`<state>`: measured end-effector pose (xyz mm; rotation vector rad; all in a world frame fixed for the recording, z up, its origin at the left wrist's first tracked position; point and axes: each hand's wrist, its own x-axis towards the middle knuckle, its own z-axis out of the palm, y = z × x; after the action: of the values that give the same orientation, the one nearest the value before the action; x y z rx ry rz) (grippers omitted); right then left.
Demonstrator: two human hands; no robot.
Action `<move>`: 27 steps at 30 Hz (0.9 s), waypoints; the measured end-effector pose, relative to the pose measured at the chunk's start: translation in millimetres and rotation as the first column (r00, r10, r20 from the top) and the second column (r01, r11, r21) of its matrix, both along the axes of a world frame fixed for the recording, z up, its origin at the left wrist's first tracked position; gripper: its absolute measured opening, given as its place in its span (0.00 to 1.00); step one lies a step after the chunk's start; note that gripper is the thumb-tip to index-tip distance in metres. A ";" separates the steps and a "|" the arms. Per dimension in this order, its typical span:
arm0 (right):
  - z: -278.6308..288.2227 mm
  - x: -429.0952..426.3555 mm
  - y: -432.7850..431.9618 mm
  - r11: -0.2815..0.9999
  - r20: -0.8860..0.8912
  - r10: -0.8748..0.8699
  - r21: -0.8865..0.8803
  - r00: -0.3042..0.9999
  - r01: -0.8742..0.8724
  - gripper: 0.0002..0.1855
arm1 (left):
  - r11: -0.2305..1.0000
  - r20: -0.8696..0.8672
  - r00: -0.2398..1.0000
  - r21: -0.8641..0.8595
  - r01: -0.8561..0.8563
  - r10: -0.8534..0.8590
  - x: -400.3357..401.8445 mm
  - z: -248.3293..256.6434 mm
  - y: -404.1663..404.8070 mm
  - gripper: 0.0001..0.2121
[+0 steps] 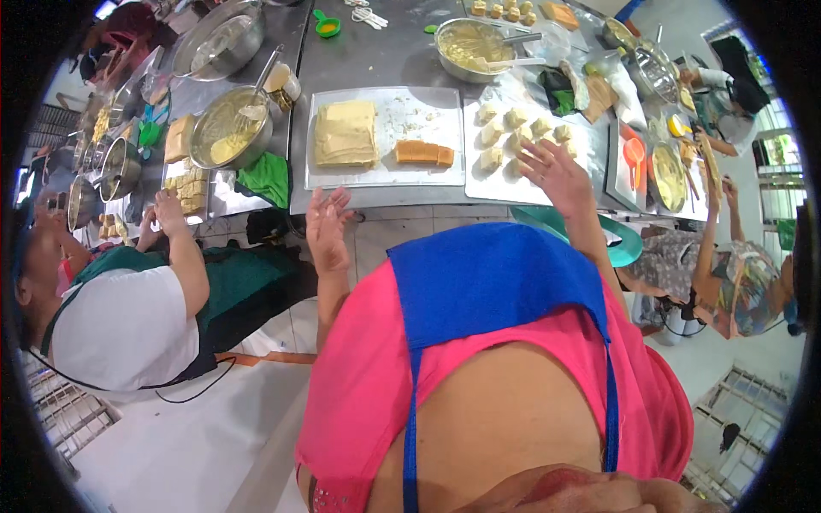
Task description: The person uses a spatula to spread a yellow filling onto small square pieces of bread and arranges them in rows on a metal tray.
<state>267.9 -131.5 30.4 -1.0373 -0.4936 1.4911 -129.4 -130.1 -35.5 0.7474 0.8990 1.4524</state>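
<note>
My left hand [330, 226] is raised by the table's front edge, palm turned up, holding nothing. My right hand [557, 174] has its fingers spread above a white board [478, 187] with several small cream-coated cake pieces [516, 117]. Whether its fingertips touch a piece, I cannot tell. Between my hands lies a metal tray [391, 177]. On its left side sits a block of pale frosted sheet cake [346, 133]. A short row of cut brown cake cubes [424, 152] lies at its right, with crumbs behind.
Behind stands a steel bowl of cream [471, 48] with a whisk and spatula. At left are another cream bowl [224, 144], a green cloth [266, 179] and a person [128, 320] handling cake pieces. A teal basin [625, 249] is below the table edge at right; other people work beyond.
</note>
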 end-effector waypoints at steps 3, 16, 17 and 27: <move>-2.2 -11.5 9.0 0.989 -0.384 0.125 0.121 0.915 -0.084 0.27 | 0.999 0.050 0.998 -0.043 -0.022 0.024 -18.3 -8.4 -5.2 0.23; -36.8 -103.3 39.0 0.875 0.985 0.143 -0.083 0.092 -0.477 0.36 | 0.998 -0.089 0.995 -0.043 -0.046 0.042 -29.5 -9.8 -7.6 0.23; -40.5 -119.2 40.5 0.835 0.982 0.045 -0.137 -0.183 -0.533 0.38 | 0.998 -0.095 0.995 -0.043 -0.045 0.041 -29.5 -9.6 -7.7 0.23; -77.7 -124.7 23.5 0.764 0.726 -0.107 -0.377 -0.679 -0.523 0.42 | 0.994 -0.263 0.960 -0.065 0.087 -0.101 -1.9 -30.8 -17.8 0.27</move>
<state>143.3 -108.0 -47.3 -1.8104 -2.7588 -0.0830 -131.3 -147.9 -66.2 0.9481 1.0870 1.2583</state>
